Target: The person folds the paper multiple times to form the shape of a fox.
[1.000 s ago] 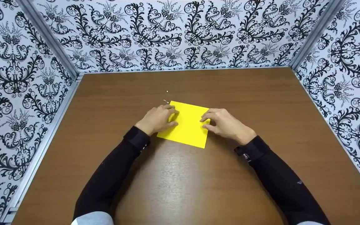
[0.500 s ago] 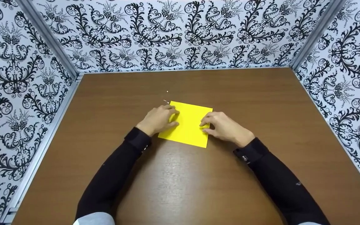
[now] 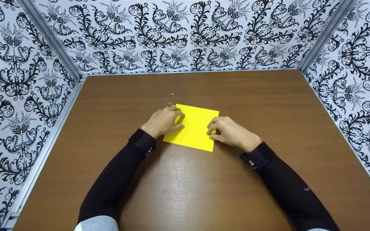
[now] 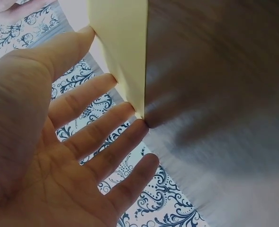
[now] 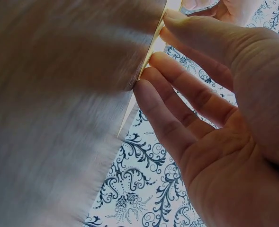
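Note:
A square yellow sheet of paper (image 3: 193, 128) lies flat on the brown table, turned slightly. On its left side rests my left hand (image 3: 162, 122), thumb and fingers spread, fingertips touching the sheet. The left wrist view has this hand (image 4: 82, 137) with its fingertips along the paper (image 4: 125, 42). At the right edge, my right hand (image 3: 231, 132) touches the sheet with thumb and fingertips, the fingers gently bent. From the right wrist, the fingertips of that hand (image 5: 201, 104) meet the thin lit edge of the paper (image 5: 154, 45).
Small whitish specks (image 3: 171, 104) lie on the table (image 3: 178, 186) just beyond the sheet's far left corner. Patterned black-and-white panels (image 3: 185, 35) in metal framing enclose the table at the back and both sides.
My right hand has moved a little toward me along the sheet's right edge, uncovering the far right corner. The sheet has shifted slightly right; the left hand has barely moved.

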Demonstrator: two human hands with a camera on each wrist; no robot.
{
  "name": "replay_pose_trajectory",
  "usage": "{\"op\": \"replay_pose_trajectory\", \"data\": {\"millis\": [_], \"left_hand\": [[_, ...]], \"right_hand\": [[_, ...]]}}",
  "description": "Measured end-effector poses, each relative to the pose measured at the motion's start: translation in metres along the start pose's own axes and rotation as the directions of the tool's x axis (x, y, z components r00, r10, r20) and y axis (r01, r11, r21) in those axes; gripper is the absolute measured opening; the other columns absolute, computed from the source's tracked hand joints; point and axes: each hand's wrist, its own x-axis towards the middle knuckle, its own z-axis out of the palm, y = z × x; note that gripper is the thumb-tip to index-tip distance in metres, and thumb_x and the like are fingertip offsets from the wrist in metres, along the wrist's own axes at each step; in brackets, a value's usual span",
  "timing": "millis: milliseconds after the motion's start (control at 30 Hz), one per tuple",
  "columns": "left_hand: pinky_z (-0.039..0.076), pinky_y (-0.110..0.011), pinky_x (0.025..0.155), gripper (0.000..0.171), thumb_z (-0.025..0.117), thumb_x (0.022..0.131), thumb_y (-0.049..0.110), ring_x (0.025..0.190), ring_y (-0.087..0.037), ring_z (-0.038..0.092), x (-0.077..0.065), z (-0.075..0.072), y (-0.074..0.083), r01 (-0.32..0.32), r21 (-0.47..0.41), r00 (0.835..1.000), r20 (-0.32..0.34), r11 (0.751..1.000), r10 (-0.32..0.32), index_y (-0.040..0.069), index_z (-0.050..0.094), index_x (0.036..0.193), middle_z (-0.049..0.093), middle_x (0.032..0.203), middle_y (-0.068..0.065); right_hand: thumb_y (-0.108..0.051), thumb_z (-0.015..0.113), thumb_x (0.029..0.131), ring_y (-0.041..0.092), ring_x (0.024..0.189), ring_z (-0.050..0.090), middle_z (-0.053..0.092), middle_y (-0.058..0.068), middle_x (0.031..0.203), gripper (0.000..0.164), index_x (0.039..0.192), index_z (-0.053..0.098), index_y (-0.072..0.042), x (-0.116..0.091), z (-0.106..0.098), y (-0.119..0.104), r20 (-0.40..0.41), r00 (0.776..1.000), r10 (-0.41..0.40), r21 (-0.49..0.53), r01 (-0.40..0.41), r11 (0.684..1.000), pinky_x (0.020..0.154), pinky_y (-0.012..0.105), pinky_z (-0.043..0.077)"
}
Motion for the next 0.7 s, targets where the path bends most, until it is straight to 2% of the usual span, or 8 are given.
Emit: {"op": "replay_pose_trajectory", "data": {"millis": [267,500,700], "left_hand": [[0.058,-0.057,0.127,0.052,0.082,0.111,0.041,0.153,-0.045,0.065,0.006,-0.003,-0.005,0.015,-0.003,0.999,-0.047,1.000,-0.015,0.010,0.076,0.152,0.068,0.165,-0.021],[0.056,-0.057,0.130,0.053,0.081,0.112,0.042,0.154,-0.044,0.064,0.013,-0.001,-0.012,0.036,-0.020,0.999,-0.026,0.999,-0.036,0.009,0.075,0.153,0.068,0.166,-0.019],[0.054,-0.056,0.132,0.054,0.081,0.112,0.039,0.157,-0.044,0.063,0.018,-0.002,-0.015,0.014,-0.037,0.999,-0.032,0.999,-0.016,0.007,0.074,0.156,0.067,0.168,-0.020]], "right_hand": [[-0.008,0.090,0.103,0.036,0.123,0.081,0.085,0.016,0.126,0.014,0.116,0.090,-0.003,0.000,0.000,-0.002,0.002,1.000,0.011,0.000,-0.011,1.000,0.110,0.053,0.068],[-0.009,0.090,0.103,0.038,0.125,0.080,0.084,0.018,0.128,0.015,0.116,0.090,-0.002,0.000,0.000,-0.006,0.011,1.000,0.013,0.003,-0.013,1.000,0.112,0.054,0.067],[-0.007,0.092,0.101,0.035,0.115,0.081,0.084,0.015,0.121,0.014,0.114,0.091,-0.002,-0.001,0.000,-0.008,-0.001,1.000,-0.007,-0.007,0.007,1.000,0.101,0.048,0.070]]}}
